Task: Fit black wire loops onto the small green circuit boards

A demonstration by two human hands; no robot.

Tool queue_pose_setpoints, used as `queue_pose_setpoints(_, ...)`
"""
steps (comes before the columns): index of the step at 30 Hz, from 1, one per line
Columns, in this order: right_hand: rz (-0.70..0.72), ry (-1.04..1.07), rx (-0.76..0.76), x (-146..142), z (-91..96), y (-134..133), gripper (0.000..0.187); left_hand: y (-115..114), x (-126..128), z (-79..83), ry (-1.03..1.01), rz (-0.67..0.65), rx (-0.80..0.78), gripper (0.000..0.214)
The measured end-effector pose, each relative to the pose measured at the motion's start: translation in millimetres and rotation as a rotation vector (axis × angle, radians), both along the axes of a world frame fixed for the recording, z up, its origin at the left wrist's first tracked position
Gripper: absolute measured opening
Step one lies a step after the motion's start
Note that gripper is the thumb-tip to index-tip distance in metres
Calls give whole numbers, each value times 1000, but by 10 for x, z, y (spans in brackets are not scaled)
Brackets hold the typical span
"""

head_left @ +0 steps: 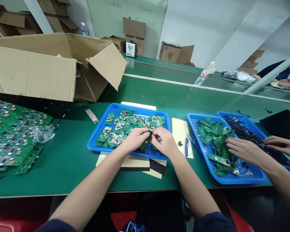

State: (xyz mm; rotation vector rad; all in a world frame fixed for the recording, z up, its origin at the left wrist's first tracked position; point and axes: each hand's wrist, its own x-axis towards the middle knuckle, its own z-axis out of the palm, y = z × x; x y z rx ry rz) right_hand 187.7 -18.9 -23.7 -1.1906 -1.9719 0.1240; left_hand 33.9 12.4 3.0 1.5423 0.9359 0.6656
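Note:
My left hand (134,138) and my right hand (164,140) meet over the near edge of a blue tray (96,137) filled with several small green circuit boards (125,124). Both hands are closed in a pinch on one small green circuit board (147,141) held between them. My right fingers also pinch a small dark part (159,139) at the board's right end. Yellow and black sheets (145,164) lie under the tray's near side.
A co-worker's hands (244,149) reach into two blue trays (234,178) of boards and black parts at right. Blue cutters (187,145) lie on a yellow sheet. Large green board panels (12,132) lie at left, and an open cardboard box (50,64) sits behind them. A plastic bottle (205,73) lies on the conveyor.

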Motion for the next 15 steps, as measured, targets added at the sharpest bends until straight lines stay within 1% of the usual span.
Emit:
queue_pose_setpoints(3, 26, -38, -7, 11, 16, -5, 14, 2, 4, 14, -7, -18, -1, 28)
queue_pose_setpoints(9, 14, -77, -21, 15, 34, -10, 16, -2, 7, 16, -25, -59, -84, 27)
queue_pose_setpoints(15, 16, -90, -23, 17, 36, -10, 17, -10, 10, 26, -34, -45, -90, 24)
